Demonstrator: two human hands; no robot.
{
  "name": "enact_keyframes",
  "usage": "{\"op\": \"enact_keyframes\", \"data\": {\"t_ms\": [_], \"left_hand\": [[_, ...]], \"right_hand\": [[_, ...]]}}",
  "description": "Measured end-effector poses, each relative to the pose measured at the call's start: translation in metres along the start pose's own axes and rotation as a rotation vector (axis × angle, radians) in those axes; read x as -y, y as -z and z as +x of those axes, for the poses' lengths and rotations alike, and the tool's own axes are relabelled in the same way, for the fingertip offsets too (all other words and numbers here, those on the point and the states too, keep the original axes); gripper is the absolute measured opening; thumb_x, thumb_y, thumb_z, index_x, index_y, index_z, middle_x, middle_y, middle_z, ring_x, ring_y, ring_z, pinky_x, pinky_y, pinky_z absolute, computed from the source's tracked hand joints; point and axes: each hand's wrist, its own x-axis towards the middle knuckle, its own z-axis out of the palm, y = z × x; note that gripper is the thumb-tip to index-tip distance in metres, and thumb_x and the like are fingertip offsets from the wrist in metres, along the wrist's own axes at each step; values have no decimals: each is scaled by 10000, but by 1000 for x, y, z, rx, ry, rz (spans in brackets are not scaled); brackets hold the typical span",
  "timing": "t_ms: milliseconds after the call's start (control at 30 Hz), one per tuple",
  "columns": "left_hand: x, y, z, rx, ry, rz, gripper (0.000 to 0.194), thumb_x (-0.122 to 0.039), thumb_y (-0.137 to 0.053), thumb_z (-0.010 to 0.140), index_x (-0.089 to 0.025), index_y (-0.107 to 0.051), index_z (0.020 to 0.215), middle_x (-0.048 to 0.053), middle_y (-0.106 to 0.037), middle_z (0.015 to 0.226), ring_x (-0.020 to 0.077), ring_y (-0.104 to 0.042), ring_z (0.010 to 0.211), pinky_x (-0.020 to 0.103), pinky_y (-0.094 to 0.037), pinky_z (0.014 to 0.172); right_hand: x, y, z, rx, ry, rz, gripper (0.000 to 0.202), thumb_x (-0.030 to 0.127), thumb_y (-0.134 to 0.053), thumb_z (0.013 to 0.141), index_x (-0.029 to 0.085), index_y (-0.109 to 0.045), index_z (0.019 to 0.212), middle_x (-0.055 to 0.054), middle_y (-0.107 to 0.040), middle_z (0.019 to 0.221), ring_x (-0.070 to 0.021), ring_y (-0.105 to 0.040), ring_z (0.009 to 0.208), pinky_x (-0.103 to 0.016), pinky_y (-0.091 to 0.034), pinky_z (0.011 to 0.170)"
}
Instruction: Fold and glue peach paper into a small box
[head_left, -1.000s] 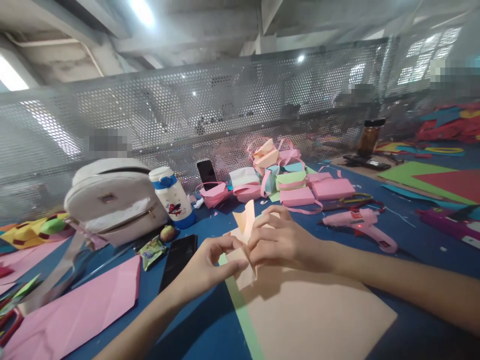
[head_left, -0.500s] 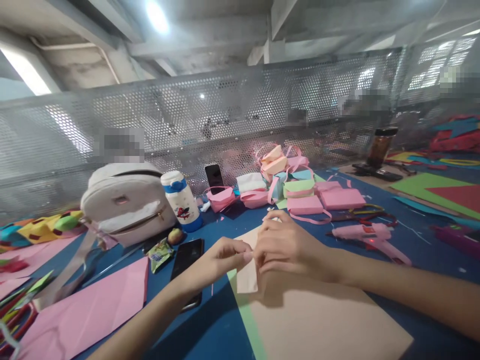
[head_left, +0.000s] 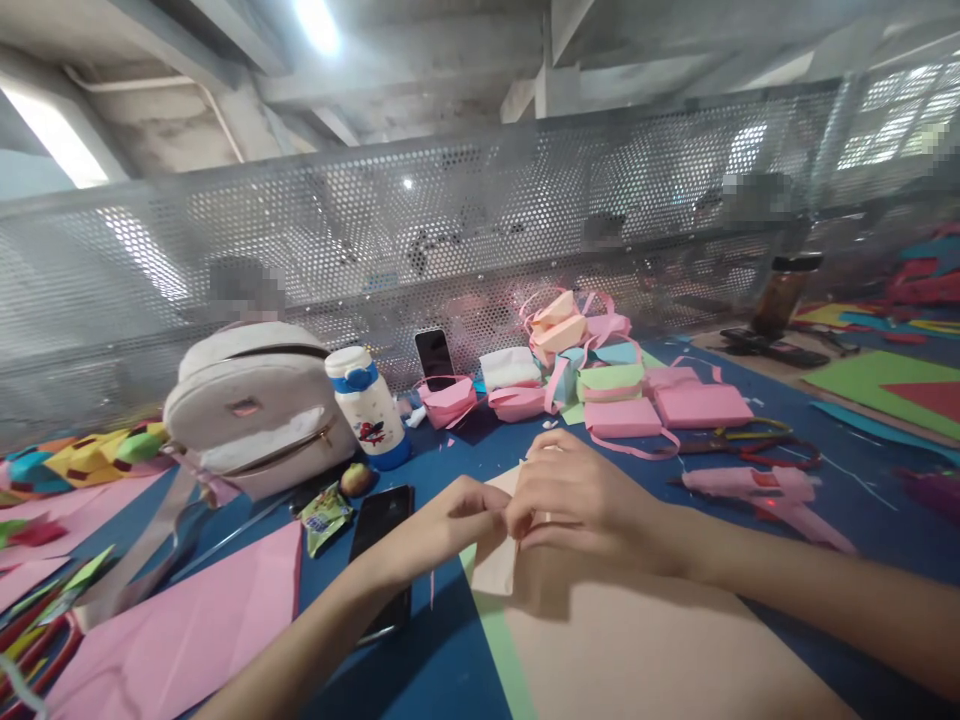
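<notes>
Both hands meet over a small folded piece of peach paper, whose lower end sticks out below the fingers. My left hand pinches its left side between thumb and fingers. Curled over its upper part, my right hand presses close against the left fingertips and hides the rest of the piece. Beneath them lies a large peach paper sheet, with a green sheet showing along its left edge.
Small pink paper bags stand beyond my hands. To the right lie a pink glue gun and scissors. A phone, a snack packet, a bottle, a white backpack and pink paper are on the left.
The view has shifted slightly, so the table things sit a little differently in it. My fingers have moved closer together on the folded paper, which stays in both hands.
</notes>
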Motion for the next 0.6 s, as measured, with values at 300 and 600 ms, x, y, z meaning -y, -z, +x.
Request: {"op": "enact_keyframes", "data": {"t_ms": [300,600], "left_hand": [[1,4,4,-65,-91,116,222,-359,-562,924,-167,-657,869,10,-646,873,178,-558,867,256,-440,802],[17,-4,-7,-387,-260,-52,397,-516,-532,969,-236,-582,1247,93,-600,1320,276,-498,1323,394,-386,1114]], "right_hand": [[-7,0,0,30,14,40,348,304,-450,1070,188,-699,856,-19,-701,859,-146,-580,825,-360,-345,927],[-10,2,0,53,-91,50,327,327,-462,1065,181,-692,883,-31,-699,884,-158,-598,858,-350,-361,913]]}}
